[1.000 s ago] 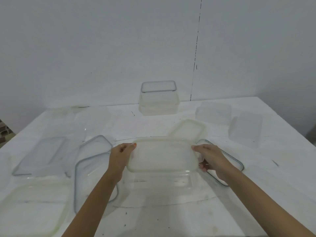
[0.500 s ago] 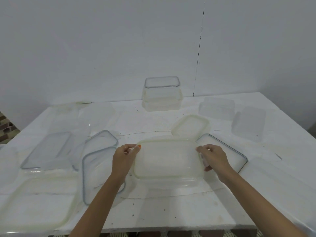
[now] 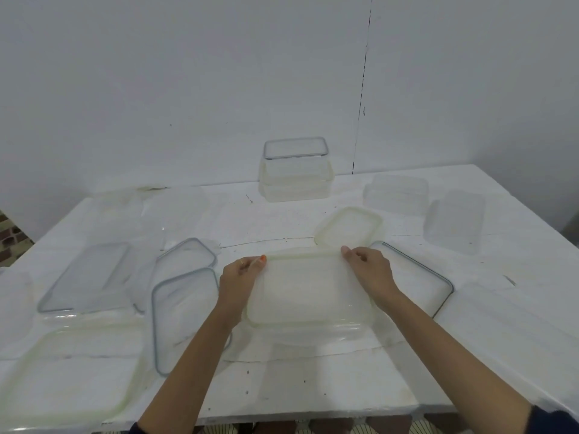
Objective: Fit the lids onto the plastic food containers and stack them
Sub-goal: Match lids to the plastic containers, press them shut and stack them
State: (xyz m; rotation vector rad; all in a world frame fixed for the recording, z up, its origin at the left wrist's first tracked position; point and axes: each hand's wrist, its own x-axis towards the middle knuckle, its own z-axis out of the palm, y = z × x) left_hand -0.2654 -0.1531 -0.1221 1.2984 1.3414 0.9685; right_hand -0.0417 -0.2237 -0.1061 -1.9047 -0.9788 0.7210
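Our left hand (image 3: 239,278) and right hand (image 3: 371,270) both grip the cloudy lid (image 3: 310,289) by its far corners, sitting on its container (image 3: 313,336).

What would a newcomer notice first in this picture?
The left hand and the right hand grip the short ends of a cloudy lid in the middle of the white table. Behind it, by the wall, stands a stack of containers. Loose blue-rimmed lids lie to the left of the hands.
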